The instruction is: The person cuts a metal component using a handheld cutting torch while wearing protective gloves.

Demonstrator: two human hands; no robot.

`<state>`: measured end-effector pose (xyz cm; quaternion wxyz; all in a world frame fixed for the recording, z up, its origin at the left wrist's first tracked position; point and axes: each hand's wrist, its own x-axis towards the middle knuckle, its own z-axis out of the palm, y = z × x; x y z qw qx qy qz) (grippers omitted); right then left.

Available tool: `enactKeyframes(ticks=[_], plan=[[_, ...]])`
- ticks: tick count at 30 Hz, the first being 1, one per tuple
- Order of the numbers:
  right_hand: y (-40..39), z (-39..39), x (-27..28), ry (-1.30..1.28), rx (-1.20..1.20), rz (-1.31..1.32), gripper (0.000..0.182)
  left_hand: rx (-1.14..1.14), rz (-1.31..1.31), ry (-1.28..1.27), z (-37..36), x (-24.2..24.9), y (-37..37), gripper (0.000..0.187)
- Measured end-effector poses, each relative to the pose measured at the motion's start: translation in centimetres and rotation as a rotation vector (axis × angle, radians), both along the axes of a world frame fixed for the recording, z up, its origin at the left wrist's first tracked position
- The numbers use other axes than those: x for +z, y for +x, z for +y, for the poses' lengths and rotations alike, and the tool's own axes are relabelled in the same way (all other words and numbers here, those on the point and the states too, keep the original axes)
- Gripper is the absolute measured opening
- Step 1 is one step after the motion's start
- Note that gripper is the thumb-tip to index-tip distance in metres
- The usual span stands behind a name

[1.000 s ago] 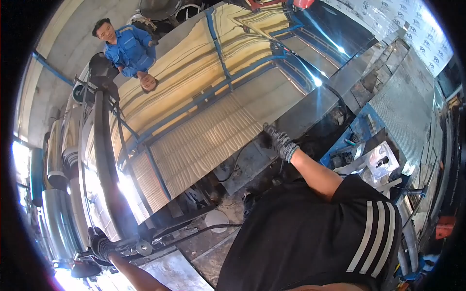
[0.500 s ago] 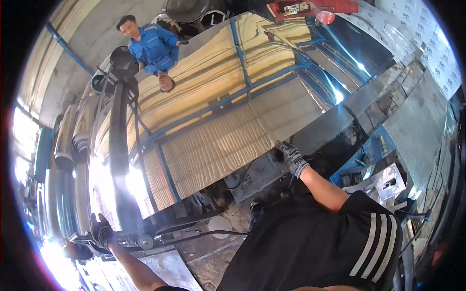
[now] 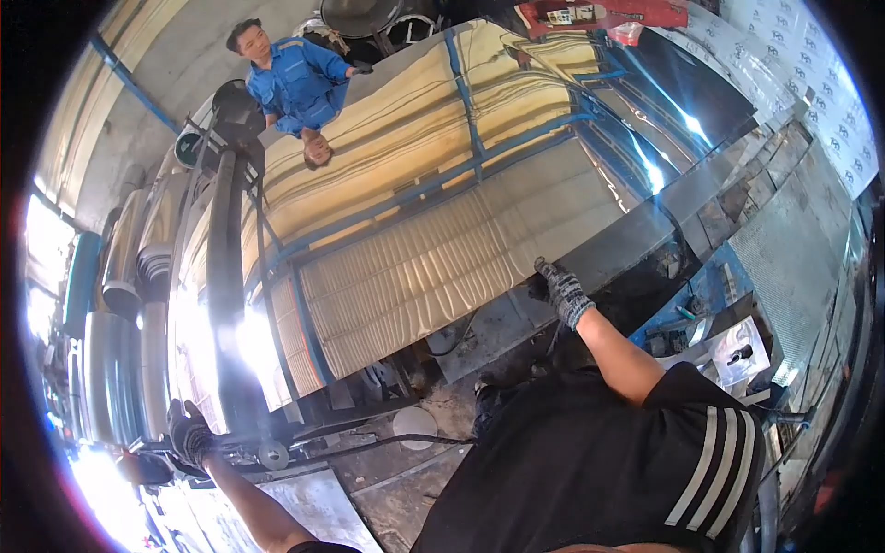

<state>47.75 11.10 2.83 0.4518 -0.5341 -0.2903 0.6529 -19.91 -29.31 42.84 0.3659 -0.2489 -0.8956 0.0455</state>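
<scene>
A large mirror-bright metal sheet [image 3: 525, 207] stretches across the view, reflecting the roof and windows. At its near edge is my right hand [image 3: 564, 295] in a grey and black knitted glove, fingers closed on the rim, with the underside of the grip hidden. My left hand [image 3: 191, 435], in a dark glove, is at the lower left with fingers raised and apart. It is beside the end of a long dark roller [image 3: 224, 276], close to a round metal knob [image 3: 274, 455].
Across the sheet stands a person in a blue work shirt [image 3: 293, 78], one gloved hand at the far edge. Shiny rolled metal [image 3: 112, 373] is stacked at left. A red machine [image 3: 599, 14] stands at the back; a textured metal plate [image 3: 793, 249] and tools lie at right.
The person opposite has raised their head and their gloved hand has shifted along the far edge. My right hand sits slightly farther right in view, still at the rim. My left hand barely changes.
</scene>
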Motion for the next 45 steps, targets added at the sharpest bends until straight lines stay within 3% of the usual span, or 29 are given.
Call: enactKeyframes(ticks=[3, 5, 7, 11, 13, 14, 16, 19, 25, 28, 31, 34, 37, 40, 43, 45], plan=[[0.7, 1.7, -4.0, 0.093, -0.026, -0.078, 0.033, -0.055, 0.056, 0.018, 0.1, -0.6, -1.1, 0.047], [0.7, 2.3, -3.9, 0.168, -0.036, -0.085, 0.033, -0.080, 0.083, -0.022, -1.1, -1.0, -2.0, 0.048], [-0.7, 2.4, -1.9, 0.210, -0.041, -0.066, 0.033, 0.052, 0.008, -0.012, -0.1, 0.6, 1.1, 0.049], [-1.5, 0.3, 3.2, -0.066, -0.049, 0.014, 0.035, 0.073, -0.071, -0.006, 1.7, 2.4, 3.8, 0.050], [-1.4, -0.2, 2.6, -0.105, -0.041, 0.044, 0.037, 0.138, -0.156, 0.010, 2.7, 3.4, 6.9, 0.050], [-1.4, -0.5, 1.9, 0.094, 0.039, -0.194, 0.040, 0.136, -0.156, 0.009, 2.6, 3.4, 7.0, 0.050], [-1.2, -0.3, -0.9, 0.291, 0.118, -0.432, 0.044, 0.141, -0.146, 0.010, 2.2, 3.2, 7.0, 0.051], [-0.9, 0.1, -2.7, 0.246, 0.146, -0.233, 0.049, 0.124, -0.162, 0.029, 2.0, 3.0, 6.1, 0.053], [-2.2, 1.4, -3.7, 0.527, 0.182, -0.517, 0.053, 0.200, -0.220, 0.001, 4.3, 3.8, 5.3, 0.059], [-3.5, 3.2, -3.5, 0.341, 0.170, -0.289, 0.050, 0.206, -0.225, -0.028, 5.5, 3.8, 3.9, 0.058], [-4.4, 4.0, -2.8, -0.101, -0.059, 0.020, 0.048, 0.147, -0.191, -0.009, 5.1, 2.9, 0.7, 0.057], [-3.1, 2.8, -2.2, 0.210, 0.070, -0.118, 0.045, 0.095, -0.138, -0.005, 2.2, 1.0, -3.0, 0.055], [-1.4, 0.0, -0.5, -0.116, -0.017, -0.074, 0.047, 0.067, -0.089, -0.012, -2.5, 0.9, -0.4, 0.052], [-0.2, -0.8, 0.1, 0.085, -0.114, -0.189, 0.046, 0.061, -0.109, 0.016, -2.6, 1.0, 1.6, 0.051], [0.0, 0.5, 0.3, 0.059, 0.005, -0.050, 0.053, 0.063, -0.105, 0.012, -1.2, 1.1, 1.1, 0.050], [-0.7, 1.8, -0.8, -0.013, 0.042, -0.144, 0.051, 0.067, -0.122, 0.025, 0.3, 1.5, 0.9, 0.050]])
